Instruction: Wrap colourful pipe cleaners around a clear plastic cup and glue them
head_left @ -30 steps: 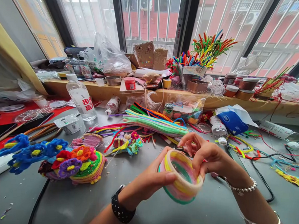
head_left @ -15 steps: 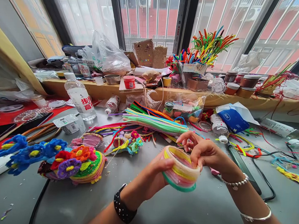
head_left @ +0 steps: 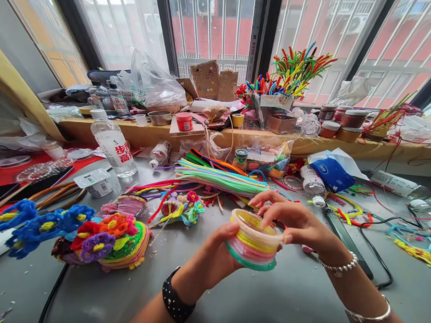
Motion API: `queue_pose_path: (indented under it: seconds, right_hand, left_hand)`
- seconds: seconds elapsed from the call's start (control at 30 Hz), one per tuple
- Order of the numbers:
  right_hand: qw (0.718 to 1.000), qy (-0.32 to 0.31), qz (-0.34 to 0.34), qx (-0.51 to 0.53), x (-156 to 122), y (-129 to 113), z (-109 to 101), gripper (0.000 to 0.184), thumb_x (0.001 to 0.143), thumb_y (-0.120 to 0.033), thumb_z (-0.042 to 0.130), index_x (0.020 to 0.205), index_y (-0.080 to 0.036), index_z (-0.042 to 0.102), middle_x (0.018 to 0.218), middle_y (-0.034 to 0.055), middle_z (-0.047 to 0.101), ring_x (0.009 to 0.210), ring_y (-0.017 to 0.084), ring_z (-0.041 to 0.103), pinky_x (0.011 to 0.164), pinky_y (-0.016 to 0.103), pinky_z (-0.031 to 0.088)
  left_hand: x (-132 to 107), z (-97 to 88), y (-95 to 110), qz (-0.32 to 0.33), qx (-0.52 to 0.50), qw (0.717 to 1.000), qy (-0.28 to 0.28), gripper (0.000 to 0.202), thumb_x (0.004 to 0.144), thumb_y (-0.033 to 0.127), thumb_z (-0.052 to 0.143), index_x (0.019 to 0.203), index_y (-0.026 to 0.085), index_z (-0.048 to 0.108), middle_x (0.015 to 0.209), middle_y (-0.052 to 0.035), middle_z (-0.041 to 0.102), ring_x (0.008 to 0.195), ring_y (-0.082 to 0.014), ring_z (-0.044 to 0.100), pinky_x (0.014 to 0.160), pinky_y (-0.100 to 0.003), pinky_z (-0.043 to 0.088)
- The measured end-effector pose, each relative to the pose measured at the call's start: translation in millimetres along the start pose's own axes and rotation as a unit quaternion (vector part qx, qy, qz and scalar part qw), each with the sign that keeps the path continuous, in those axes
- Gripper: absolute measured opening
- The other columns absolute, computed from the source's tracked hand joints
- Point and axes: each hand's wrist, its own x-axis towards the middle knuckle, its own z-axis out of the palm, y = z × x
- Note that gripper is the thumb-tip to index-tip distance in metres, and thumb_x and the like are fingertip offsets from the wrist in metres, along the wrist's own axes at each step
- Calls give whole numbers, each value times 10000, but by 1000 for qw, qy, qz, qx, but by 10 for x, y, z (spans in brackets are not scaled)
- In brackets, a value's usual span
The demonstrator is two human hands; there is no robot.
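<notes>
A small round pot (head_left: 253, 245) wound with pipe cleaners in white, yellow, pink and teal is above the grey table, slightly tilted with its opening up. My left hand (head_left: 220, 251) is wrapped round its left side, thumb near the rim. At the right rim is my right hand (head_left: 292, 221), its thumb against the outside edge and its fingertips over the opening, partly inside. Behind the pot lies a bundle of pastel pipe cleaners (head_left: 218, 176). To the left, fuzzy blue flowers (head_left: 48, 225) stand by a green, flower-topped coiled piece (head_left: 131, 244).
A water bottle (head_left: 113, 146) stands at the back left. A blue tissue pack (head_left: 331, 171) and a lying bottle (head_left: 312, 183) are at the right, near a dark flat device (head_left: 348, 243) and a black cable (head_left: 386, 267). The wooden sill (head_left: 155, 132) holds jars and pipe-cleaner plants.
The pot has moved slightly left and its opening is tipped a little more upright. My right fingers have spread from a tight pinch at the rim. The whole view has shifted slightly.
</notes>
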Motion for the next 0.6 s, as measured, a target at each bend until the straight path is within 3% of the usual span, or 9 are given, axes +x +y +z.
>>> queue_pose_path:
  seconds: [0.1,0.23,0.33,0.47,0.6]
  right_hand:
    - [1000,26,-3,11,-34,-4,-46,402,761,-505,616,1081,-264,647,1220,77,512,1159,253,459,916,369,418]
    - [995,88,17,-35,-44,-21,-59,345,827,-456,553,1111,-274,630,1198,64,559,1162,237,474,958,374,405]
    - [992,99,43,-71,-24,-15,-59,279,880,-338,510,1137,-278,601,1189,63,569,1115,207,514,919,355,445]
    - [986,29,-25,-163,-2,-49,-55,357,889,-223,506,1228,-331,535,1212,59,533,1158,188,477,967,372,415]
    - [970,-8,-53,-239,4,-142,19,437,825,-269,612,1244,-368,536,1205,58,508,1152,198,472,959,357,421]
  left_hand:
    - [11,20,29,20,49,996,66,432,712,428,658,1046,155,641,1057,-101,676,958,-233,623,804,-338,485]
    - [31,51,54,42,109,976,184,411,713,368,679,1074,207,568,1109,-86,640,971,-243,613,801,-378,490]
    - [41,63,54,57,168,954,241,463,730,385,662,1126,199,510,1163,-110,601,988,-254,606,837,-409,475]
    - [61,29,42,48,215,938,267,568,711,447,666,1185,223,447,1225,-111,558,1044,-275,580,875,-428,448]
    - [77,-26,20,38,234,939,251,640,688,489,672,1212,229,413,1204,-114,566,1061,-293,571,889,-444,434]
